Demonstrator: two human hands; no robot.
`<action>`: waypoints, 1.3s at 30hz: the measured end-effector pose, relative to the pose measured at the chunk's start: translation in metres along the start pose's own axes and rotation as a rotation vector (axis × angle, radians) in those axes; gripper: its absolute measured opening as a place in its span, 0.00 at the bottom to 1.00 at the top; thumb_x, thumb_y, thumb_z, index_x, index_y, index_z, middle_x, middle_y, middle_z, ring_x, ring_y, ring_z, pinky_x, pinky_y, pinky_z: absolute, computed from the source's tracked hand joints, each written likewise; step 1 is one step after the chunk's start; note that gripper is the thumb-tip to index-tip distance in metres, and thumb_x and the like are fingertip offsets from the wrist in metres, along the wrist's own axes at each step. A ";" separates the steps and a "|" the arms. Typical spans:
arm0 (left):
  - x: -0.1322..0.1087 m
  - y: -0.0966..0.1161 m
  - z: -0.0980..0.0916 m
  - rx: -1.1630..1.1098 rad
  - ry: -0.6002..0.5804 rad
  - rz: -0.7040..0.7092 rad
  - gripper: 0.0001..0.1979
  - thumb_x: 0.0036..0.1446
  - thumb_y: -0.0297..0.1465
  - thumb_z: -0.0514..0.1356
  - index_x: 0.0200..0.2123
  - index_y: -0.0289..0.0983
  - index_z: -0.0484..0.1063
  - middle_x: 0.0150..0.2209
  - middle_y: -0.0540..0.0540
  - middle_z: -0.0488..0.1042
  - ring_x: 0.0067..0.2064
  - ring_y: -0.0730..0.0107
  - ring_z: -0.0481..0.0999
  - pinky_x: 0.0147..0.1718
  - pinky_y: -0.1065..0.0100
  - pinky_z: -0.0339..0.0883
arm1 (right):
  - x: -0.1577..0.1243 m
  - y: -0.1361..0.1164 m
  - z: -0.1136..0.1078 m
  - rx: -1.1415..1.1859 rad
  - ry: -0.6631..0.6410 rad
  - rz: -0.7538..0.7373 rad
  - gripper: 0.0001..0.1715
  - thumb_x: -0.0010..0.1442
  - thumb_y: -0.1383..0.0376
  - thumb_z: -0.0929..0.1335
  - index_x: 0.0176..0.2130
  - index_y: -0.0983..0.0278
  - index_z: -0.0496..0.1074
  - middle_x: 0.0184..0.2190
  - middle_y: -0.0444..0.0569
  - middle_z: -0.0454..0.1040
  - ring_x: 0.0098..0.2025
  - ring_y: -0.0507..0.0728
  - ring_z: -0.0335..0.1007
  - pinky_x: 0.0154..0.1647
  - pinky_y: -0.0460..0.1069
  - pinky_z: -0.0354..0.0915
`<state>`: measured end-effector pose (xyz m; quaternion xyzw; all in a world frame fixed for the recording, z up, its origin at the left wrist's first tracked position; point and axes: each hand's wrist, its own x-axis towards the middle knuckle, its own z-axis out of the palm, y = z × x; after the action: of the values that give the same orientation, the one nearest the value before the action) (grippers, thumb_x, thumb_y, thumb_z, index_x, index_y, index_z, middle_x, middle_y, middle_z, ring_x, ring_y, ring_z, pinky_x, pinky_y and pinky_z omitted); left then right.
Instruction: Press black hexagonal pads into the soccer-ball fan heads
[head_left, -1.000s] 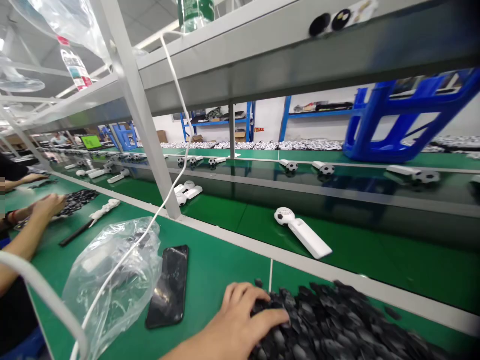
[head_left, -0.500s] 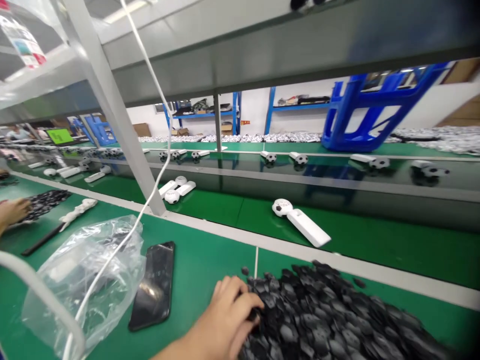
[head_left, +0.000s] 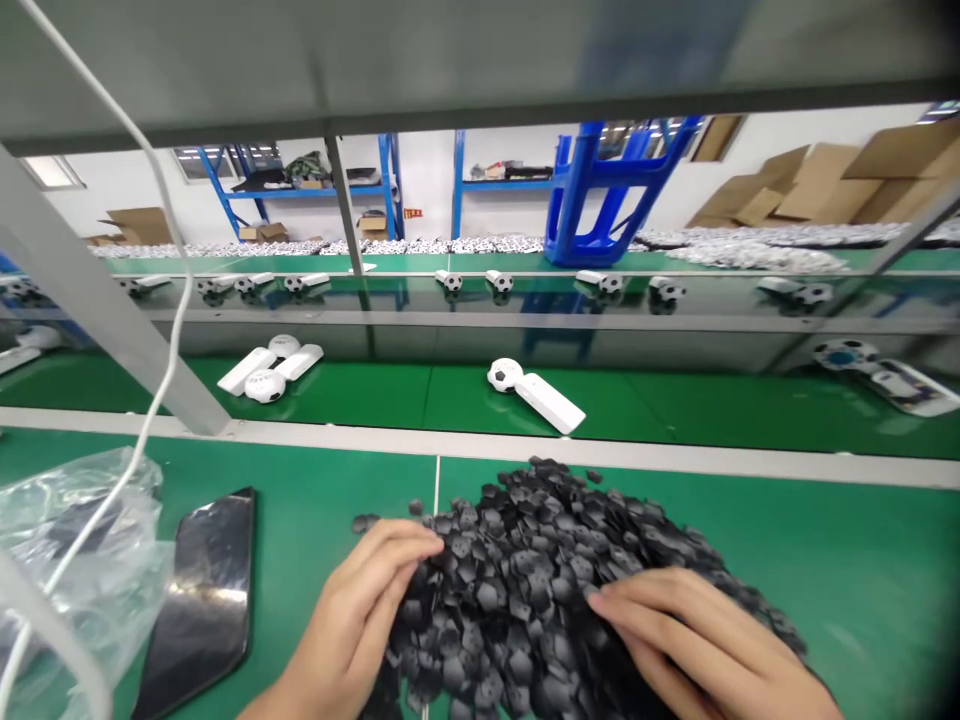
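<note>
A broad heap of small, thin black pieces (head_left: 517,590), several of them five-sided, lies on the green worktop between my hands. My left hand (head_left: 360,610) rests at the heap's left side, fingers pressed together and tips touching the pieces. On the right side, my right hand (head_left: 697,630) reaches into the heap with its fingers closed together at the tips. Whether either hand has a piece between its fingers is hidden. A few loose pieces (head_left: 365,522) lie just beyond the left fingertips.
A dark, glossy phone-like slab (head_left: 202,590) and a clear plastic bag (head_left: 82,550) lie to the left. A white cable (head_left: 176,330) hangs across. Past the pale ledge (head_left: 675,460), white football-ended devices (head_left: 551,400) rest on a green belt. A grey shelf (head_left: 450,70) overhangs.
The view has swung to the right and levelled. My right hand has come into view on the heap. My left hand stays at the heap's left edge, its fingers straighter now.
</note>
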<state>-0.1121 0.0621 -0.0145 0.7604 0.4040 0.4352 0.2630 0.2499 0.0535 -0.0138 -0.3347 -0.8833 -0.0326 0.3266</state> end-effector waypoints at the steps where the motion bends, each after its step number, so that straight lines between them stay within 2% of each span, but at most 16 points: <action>1: -0.001 0.000 0.000 0.009 0.007 0.005 0.22 0.77 0.22 0.53 0.60 0.53 0.77 0.56 0.52 0.82 0.59 0.74 0.82 0.61 0.78 0.72 | 0.000 0.001 0.000 -0.020 -0.005 0.004 0.16 0.73 0.70 0.69 0.56 0.60 0.82 0.49 0.51 0.85 0.49 0.56 0.85 0.51 0.46 0.79; 4: -0.004 -0.002 -0.004 0.087 0.038 -0.036 0.23 0.79 0.25 0.52 0.66 0.56 0.73 0.61 0.54 0.81 0.63 0.76 0.81 0.65 0.78 0.70 | 0.004 -0.003 -0.004 -0.092 0.026 0.039 0.17 0.74 0.69 0.69 0.58 0.60 0.82 0.54 0.52 0.85 0.54 0.56 0.84 0.59 0.48 0.77; 7: -0.007 -0.005 -0.007 0.248 0.028 -0.035 0.25 0.78 0.30 0.56 0.73 0.53 0.65 0.68 0.51 0.78 0.67 0.72 0.79 0.68 0.74 0.69 | 0.011 -0.016 -0.008 -0.075 0.015 -0.019 0.16 0.74 0.69 0.71 0.58 0.62 0.83 0.55 0.51 0.86 0.60 0.57 0.81 0.66 0.49 0.75; 9: -0.009 -0.006 -0.005 0.436 -0.082 0.076 0.30 0.75 0.33 0.60 0.77 0.50 0.61 0.72 0.47 0.74 0.72 0.62 0.75 0.72 0.61 0.70 | 0.014 -0.028 -0.004 -0.068 -0.043 -0.124 0.17 0.76 0.67 0.70 0.60 0.60 0.83 0.57 0.46 0.86 0.63 0.56 0.80 0.73 0.51 0.70; 12: -0.010 -0.010 0.003 0.775 -0.220 0.262 0.39 0.69 0.43 0.65 0.79 0.49 0.59 0.77 0.39 0.67 0.74 0.34 0.71 0.67 0.32 0.72 | 0.011 -0.040 0.015 -0.190 -0.123 -0.224 0.25 0.78 0.61 0.69 0.70 0.52 0.75 0.67 0.42 0.79 0.71 0.62 0.73 0.81 0.63 0.58; 14: -0.008 -0.013 0.010 0.906 -0.226 0.324 0.44 0.67 0.49 0.66 0.81 0.48 0.57 0.78 0.35 0.64 0.72 0.25 0.72 0.60 0.27 0.77 | 0.010 -0.043 0.034 -0.260 -0.133 -0.196 0.33 0.77 0.58 0.70 0.76 0.51 0.66 0.73 0.48 0.73 0.75 0.70 0.67 0.79 0.71 0.58; 17: 0.001 -0.023 0.016 0.940 -0.235 0.308 0.41 0.73 0.46 0.61 0.82 0.47 0.51 0.79 0.35 0.62 0.73 0.33 0.72 0.61 0.33 0.79 | 0.021 -0.040 0.055 -0.140 -0.245 -0.077 0.44 0.74 0.44 0.71 0.79 0.53 0.61 0.78 0.59 0.64 0.79 0.79 0.58 0.74 0.78 0.61; 19: 0.010 -0.032 0.016 0.916 -0.254 0.267 0.37 0.77 0.41 0.57 0.82 0.49 0.49 0.80 0.39 0.60 0.75 0.40 0.70 0.65 0.35 0.75 | 0.037 -0.040 0.060 0.006 -0.380 0.018 0.52 0.71 0.36 0.69 0.80 0.58 0.60 0.79 0.63 0.59 0.81 0.81 0.52 0.76 0.79 0.57; 21: 0.017 -0.043 0.014 0.865 -0.274 0.231 0.34 0.78 0.38 0.54 0.82 0.53 0.49 0.80 0.42 0.61 0.77 0.45 0.68 0.69 0.35 0.70 | 0.055 -0.042 0.063 0.101 -0.443 0.111 0.56 0.71 0.34 0.67 0.80 0.66 0.60 0.79 0.66 0.58 0.82 0.81 0.48 0.80 0.77 0.51; 23: 0.021 -0.055 0.011 0.793 -0.258 0.177 0.32 0.79 0.38 0.53 0.81 0.54 0.53 0.78 0.44 0.65 0.77 0.48 0.68 0.71 0.37 0.68 | 0.071 -0.048 0.069 0.140 -0.445 0.176 0.57 0.73 0.35 0.65 0.79 0.72 0.59 0.79 0.68 0.57 0.82 0.82 0.45 0.81 0.77 0.48; 28: 0.019 -0.062 0.000 0.522 -0.138 0.014 0.22 0.79 0.38 0.53 0.71 0.51 0.72 0.71 0.46 0.76 0.70 0.56 0.79 0.64 0.55 0.79 | 0.100 -0.068 0.102 0.102 -0.405 0.272 0.59 0.74 0.34 0.61 0.77 0.80 0.61 0.76 0.76 0.60 0.79 0.89 0.51 0.78 0.82 0.51; 32: 0.023 -0.047 -0.007 0.331 0.012 -0.107 0.17 0.77 0.42 0.57 0.61 0.49 0.81 0.63 0.49 0.84 0.61 0.62 0.87 0.59 0.67 0.81 | 0.109 -0.077 0.111 0.036 -0.315 0.283 0.52 0.76 0.37 0.62 0.75 0.74 0.64 0.74 0.73 0.67 0.75 0.88 0.61 0.75 0.83 0.57; 35: 0.022 -0.037 -0.010 0.289 0.109 -0.133 0.16 0.75 0.44 0.60 0.54 0.47 0.84 0.56 0.49 0.88 0.55 0.63 0.89 0.54 0.72 0.82 | 0.099 -0.076 0.088 0.022 -0.165 0.244 0.42 0.76 0.41 0.66 0.70 0.69 0.71 0.69 0.68 0.74 0.70 0.84 0.69 0.73 0.81 0.62; 37: 0.017 -0.029 -0.011 0.278 0.120 -0.078 0.15 0.76 0.42 0.59 0.48 0.45 0.86 0.50 0.48 0.89 0.51 0.64 0.89 0.53 0.72 0.81 | 0.085 -0.066 0.063 0.047 -0.046 0.216 0.27 0.78 0.53 0.67 0.65 0.67 0.76 0.65 0.63 0.79 0.68 0.74 0.73 0.72 0.71 0.69; 38: 0.014 -0.024 -0.010 0.277 0.117 -0.041 0.15 0.76 0.40 0.59 0.44 0.44 0.86 0.44 0.48 0.88 0.47 0.65 0.89 0.50 0.73 0.81 | 0.077 -0.059 0.050 0.063 -0.009 0.200 0.20 0.80 0.61 0.65 0.63 0.66 0.77 0.61 0.60 0.81 0.65 0.67 0.76 0.68 0.62 0.74; 39: 0.011 -0.019 -0.009 0.278 0.112 -0.005 0.16 0.76 0.39 0.59 0.39 0.43 0.85 0.37 0.48 0.86 0.40 0.66 0.87 0.44 0.74 0.81 | 0.069 -0.050 0.038 0.076 0.014 0.157 0.17 0.80 0.66 0.64 0.59 0.65 0.79 0.56 0.57 0.83 0.58 0.61 0.79 0.60 0.54 0.77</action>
<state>-0.1240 0.0816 -0.0194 0.7630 0.4764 0.4160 0.1332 0.1596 0.0645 0.0055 -0.3899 -0.8528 0.0241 0.3465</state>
